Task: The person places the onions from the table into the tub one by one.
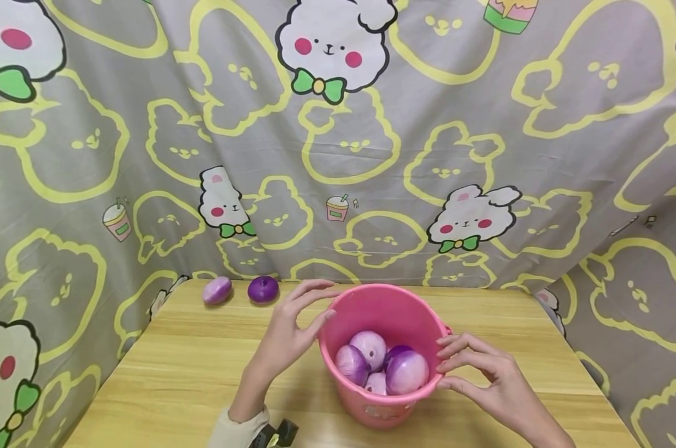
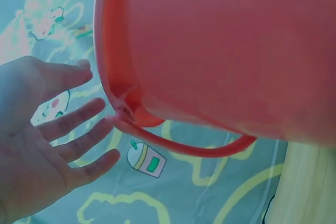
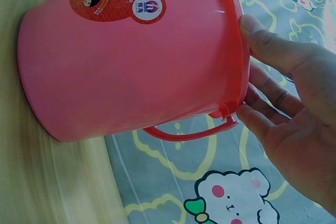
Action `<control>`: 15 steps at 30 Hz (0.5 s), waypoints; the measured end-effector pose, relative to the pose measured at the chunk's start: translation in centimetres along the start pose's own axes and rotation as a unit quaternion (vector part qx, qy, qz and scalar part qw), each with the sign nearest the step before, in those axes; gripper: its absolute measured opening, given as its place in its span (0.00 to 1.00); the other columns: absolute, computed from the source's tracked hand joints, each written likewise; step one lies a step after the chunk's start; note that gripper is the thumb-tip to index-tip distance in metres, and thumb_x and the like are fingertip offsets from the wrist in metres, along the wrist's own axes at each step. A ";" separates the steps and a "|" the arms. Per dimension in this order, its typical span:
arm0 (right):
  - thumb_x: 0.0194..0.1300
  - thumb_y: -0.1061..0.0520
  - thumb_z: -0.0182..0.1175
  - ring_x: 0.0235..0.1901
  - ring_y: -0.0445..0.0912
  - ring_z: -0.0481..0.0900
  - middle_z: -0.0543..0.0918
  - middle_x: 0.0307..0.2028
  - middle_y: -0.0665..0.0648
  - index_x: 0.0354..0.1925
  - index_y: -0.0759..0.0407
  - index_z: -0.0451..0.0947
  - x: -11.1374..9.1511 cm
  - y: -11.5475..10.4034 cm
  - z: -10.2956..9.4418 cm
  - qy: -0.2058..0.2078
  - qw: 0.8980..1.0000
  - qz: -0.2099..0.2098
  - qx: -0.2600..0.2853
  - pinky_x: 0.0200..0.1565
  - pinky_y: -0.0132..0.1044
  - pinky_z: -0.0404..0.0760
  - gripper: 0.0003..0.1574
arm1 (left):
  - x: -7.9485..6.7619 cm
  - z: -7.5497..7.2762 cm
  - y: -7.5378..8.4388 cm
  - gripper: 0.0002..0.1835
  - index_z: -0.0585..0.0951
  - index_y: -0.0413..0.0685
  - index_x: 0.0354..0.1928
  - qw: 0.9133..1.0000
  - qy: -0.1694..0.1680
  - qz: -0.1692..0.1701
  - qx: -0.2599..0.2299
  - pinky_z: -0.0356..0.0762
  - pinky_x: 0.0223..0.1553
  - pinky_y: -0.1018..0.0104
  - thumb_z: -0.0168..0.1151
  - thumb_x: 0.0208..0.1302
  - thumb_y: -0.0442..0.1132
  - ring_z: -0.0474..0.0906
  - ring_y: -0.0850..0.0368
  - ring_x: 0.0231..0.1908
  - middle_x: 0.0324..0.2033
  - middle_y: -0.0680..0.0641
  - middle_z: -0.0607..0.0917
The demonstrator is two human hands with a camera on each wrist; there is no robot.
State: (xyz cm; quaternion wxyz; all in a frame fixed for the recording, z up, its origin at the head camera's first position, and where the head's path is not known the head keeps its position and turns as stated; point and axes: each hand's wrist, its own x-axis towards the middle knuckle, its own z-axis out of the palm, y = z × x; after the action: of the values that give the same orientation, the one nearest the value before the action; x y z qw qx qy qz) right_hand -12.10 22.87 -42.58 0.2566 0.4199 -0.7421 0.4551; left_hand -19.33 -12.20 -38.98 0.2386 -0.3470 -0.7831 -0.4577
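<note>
A pink bucket (image 1: 380,398) stands upright on the table, holding several purple-and-white onions (image 1: 406,372). To its left, my left hand (image 1: 287,330) is at the rim with spread fingers. In the left wrist view, those fingers (image 2: 86,135) reach toward the rim beside the handle joint, and nothing lies in the palm. At the opposite side, my right hand (image 1: 486,376) touches the rim with thumb and fingertips. The right wrist view has the thumb (image 3: 268,38) against the rim and the bucket handle (image 3: 189,136) hanging at the far side.
Two more onions lie at the table's back left: a pale purple onion (image 1: 217,290) and a dark purple onion (image 1: 263,290). The wooden table (image 1: 192,379) ends at a grey patterned curtain (image 1: 366,205) behind.
</note>
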 end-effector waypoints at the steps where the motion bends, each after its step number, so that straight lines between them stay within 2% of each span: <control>1: 0.44 0.73 0.78 0.57 0.52 0.80 0.84 0.46 0.56 0.41 0.52 0.87 0.0 0.0 0.0 0.001 1.000 0.000 0.000 0.64 0.33 0.74 0.27 | 0.0 0.0 -0.1 0.16 0.86 0.50 0.56 1.000 0.001 -0.003 0.001 0.72 0.66 0.55 0.71 0.66 0.33 0.77 0.51 0.61 0.58 0.50 0.82; 7: 0.44 0.73 0.78 0.57 0.51 0.79 0.84 0.46 0.56 0.41 0.53 0.87 -0.2 0.1 -0.1 0.003 1.000 0.001 -0.001 0.64 0.33 0.75 0.27 | 0.2 -0.1 -0.9 0.16 0.86 0.48 0.55 1.000 0.009 -0.003 0.008 0.71 0.67 0.52 0.71 0.65 0.32 0.78 0.50 0.61 0.58 0.51 0.82; 15: 0.43 0.74 0.78 0.57 0.52 0.80 0.84 0.46 0.56 0.42 0.53 0.87 -0.3 0.3 0.0 0.001 1.000 0.000 0.003 0.64 0.32 0.74 0.27 | 0.4 -0.8 -2.2 0.18 0.87 0.49 0.54 0.999 0.038 0.013 0.030 0.72 0.65 0.58 0.72 0.63 0.29 0.78 0.51 0.60 0.57 0.48 0.83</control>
State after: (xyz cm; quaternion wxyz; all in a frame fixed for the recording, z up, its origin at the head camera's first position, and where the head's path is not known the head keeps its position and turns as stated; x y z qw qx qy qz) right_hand -12.23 23.04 -42.92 0.2563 0.4199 -0.7405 0.4580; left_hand -21.27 -13.56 -39.53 0.2845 -0.3322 -0.7819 -0.4441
